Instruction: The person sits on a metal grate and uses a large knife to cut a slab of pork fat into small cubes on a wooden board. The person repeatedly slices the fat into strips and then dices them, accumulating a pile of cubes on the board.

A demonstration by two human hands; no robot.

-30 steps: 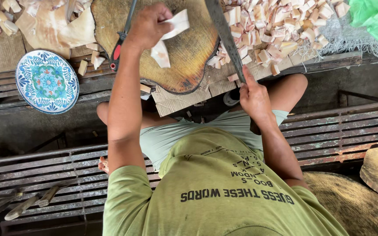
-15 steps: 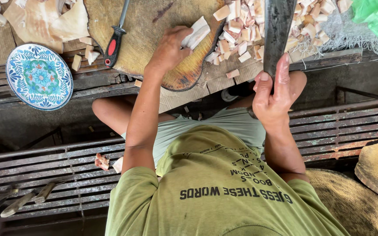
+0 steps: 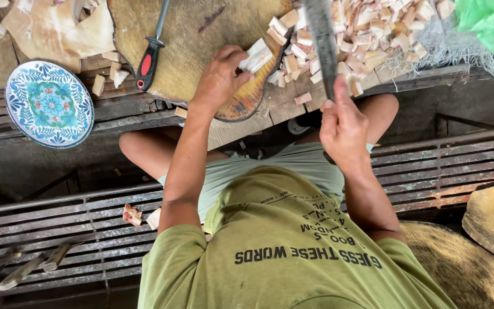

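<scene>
Nearest lies a slatted metal bench [image 3: 75, 240] with a few pale scraps [image 3: 138, 214] on its bars. Above it the right hand [image 3: 344, 129] has its grip clamped on the handle of a long cleaver [image 3: 321, 40], blade raised. The left hand [image 3: 221, 77] has its grip closed on a pale chunk [image 3: 257, 55] over the round wooden chopping block [image 3: 201, 40]. On the plank worktop [image 3: 281, 106] beyond sit a heap of cut pieces [image 3: 367, 34], a red-handled tool [image 3: 150, 54] and a blue patterned plate [image 3: 48, 104].

Daylight falls on a slatted metal bench [image 3: 441, 166] above a dark, grimy floor [image 3: 47, 171].
</scene>
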